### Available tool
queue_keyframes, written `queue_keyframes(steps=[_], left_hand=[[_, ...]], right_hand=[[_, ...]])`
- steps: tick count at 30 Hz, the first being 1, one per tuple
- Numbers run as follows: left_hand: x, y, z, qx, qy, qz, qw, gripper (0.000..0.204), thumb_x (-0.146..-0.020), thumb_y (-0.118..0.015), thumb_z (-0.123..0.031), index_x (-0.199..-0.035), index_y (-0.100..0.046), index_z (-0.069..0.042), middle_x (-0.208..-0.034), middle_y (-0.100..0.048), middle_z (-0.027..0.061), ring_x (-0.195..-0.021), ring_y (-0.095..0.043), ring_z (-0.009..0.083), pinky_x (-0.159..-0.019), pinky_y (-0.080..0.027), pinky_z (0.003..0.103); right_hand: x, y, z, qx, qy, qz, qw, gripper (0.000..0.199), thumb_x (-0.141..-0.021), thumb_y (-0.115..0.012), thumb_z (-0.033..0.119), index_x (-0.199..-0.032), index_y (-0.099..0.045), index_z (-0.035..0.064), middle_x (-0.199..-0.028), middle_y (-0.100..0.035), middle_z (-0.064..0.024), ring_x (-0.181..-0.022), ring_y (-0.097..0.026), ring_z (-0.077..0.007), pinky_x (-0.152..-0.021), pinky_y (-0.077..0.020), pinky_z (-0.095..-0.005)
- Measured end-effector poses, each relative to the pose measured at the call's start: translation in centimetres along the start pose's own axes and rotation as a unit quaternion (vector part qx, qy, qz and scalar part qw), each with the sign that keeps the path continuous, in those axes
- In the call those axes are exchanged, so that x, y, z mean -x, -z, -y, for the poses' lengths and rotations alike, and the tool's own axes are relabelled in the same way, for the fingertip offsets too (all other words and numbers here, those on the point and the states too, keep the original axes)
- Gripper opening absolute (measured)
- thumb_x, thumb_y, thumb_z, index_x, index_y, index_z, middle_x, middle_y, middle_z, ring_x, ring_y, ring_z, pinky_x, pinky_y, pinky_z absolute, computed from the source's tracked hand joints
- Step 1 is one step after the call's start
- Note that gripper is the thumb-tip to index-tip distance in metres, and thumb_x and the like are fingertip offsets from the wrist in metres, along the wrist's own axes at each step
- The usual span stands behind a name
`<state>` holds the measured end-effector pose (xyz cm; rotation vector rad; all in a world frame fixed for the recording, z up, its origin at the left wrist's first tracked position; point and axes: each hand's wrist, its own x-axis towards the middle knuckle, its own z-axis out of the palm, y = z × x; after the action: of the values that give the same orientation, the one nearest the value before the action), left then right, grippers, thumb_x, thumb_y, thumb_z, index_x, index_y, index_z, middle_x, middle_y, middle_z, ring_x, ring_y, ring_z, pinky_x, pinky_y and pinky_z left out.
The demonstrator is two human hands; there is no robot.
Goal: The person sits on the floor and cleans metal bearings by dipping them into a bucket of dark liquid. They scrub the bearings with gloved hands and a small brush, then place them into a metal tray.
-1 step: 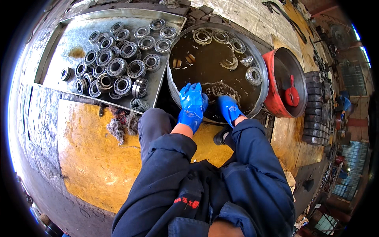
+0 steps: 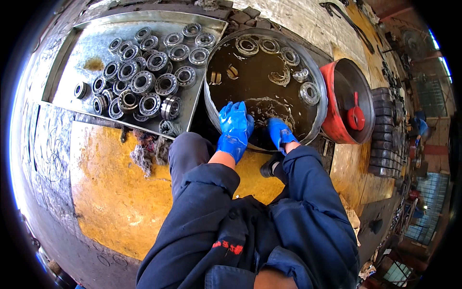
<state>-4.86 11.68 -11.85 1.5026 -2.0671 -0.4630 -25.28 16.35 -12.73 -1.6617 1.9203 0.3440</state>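
Both my hands wear blue rubber gloves at the near side of a round metal tub (image 2: 323, 113) of brown liquid. My left hand (image 2: 236, 126) is over the near rim, fingers bent and pressed together; anything beneath them is hidden. My right hand (image 2: 280, 132) reaches down with its fingertips hidden in the liquid, so its grip does not show. Ripples and foam surround it. Roller bearings lie partly out of the liquid along the far and right side, among them one bearing (image 2: 247, 46) at the back and another bearing (image 2: 309, 93) at the right.
To the left, a shallow metal tray (image 2: 72, 53) carries many roller bearings (image 2: 143, 82). A red tub (image 2: 329, 82) with a red ladle (image 2: 356, 118) inside stands against the right side. Dirty rags (image 2: 142, 159) lie on the yellow floor plate (image 2: 115, 192). Dark stacked blocks (image 2: 382, 135) sit farther right.
My right hand has shifted very slightly, and the ripples and foam around it have spread. My left hand has hardly moved.
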Motion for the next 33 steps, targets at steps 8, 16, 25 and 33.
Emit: queue_keyframes(steps=[8, 16, 25, 33], left_hand=[[-0.2, 0.4, -0.7, 0.002, 0.006, 0.032, 0.999, 0.051, -0.078, -0.071, -0.024, -0.125, -0.068, -0.005, -0.123, -0.07, 0.0152, -0.125, -0.058, 0.0373, -0.112, -0.04, 0.049], [0.0, 0.4, 0.3, 0.006, 0.01, 0.024, 1.0, 0.05, -0.077, -0.071, -0.024, -0.123, -0.068, -0.004, -0.121, -0.07, 0.0159, -0.123, -0.06, 0.0376, -0.111, -0.042, 0.049], [-0.1, 0.3, -1.1, 0.01, -0.026, -0.037, 0.999, 0.045, -0.077, -0.072, -0.022, -0.117, -0.069, -0.002, -0.113, -0.072, 0.0182, -0.115, -0.063, 0.0407, -0.105, -0.046, 0.05], [-0.1, 1.0, -0.3, 0.008, -0.012, -0.018, 1.0, 0.042, -0.078, -0.073, -0.024, -0.114, -0.069, -0.002, -0.115, -0.071, 0.0182, -0.117, -0.062, 0.0398, -0.105, -0.046, 0.05]], right_hand=[[-2.0, 0.1, 3.9, 0.323, 0.098, 0.139, 0.931, 0.036, -0.092, -0.064, 0.035, -0.115, -0.075, 0.0099, -0.12, -0.073, -0.0125, -0.109, -0.07, -0.0335, -0.084, -0.0547, -0.0469], [-0.1, -2.0, -0.1, -0.095, -0.039, -0.04, 0.994, 0.037, -0.093, -0.066, 0.038, -0.11, -0.077, 0.0065, -0.112, -0.073, -0.0202, -0.11, -0.069, -0.036, -0.088, -0.054, -0.0432], [-2.3, 1.0, 4.3, 0.377, 0.089, 0.149, 0.91, 0.031, -0.1, -0.052, 0.024, -0.118, -0.076, 0.0144, -0.124, -0.072, -0.0079, -0.112, -0.071, -0.0259, -0.084, -0.0565, -0.0425], [0.5, 0.8, 2.9, -0.066, -0.016, -0.051, 0.996, 0.024, -0.092, -0.064, 0.023, -0.099, -0.078, 0.0048, -0.106, -0.073, -0.022, -0.103, -0.071, -0.0359, -0.083, -0.0551, -0.043]])
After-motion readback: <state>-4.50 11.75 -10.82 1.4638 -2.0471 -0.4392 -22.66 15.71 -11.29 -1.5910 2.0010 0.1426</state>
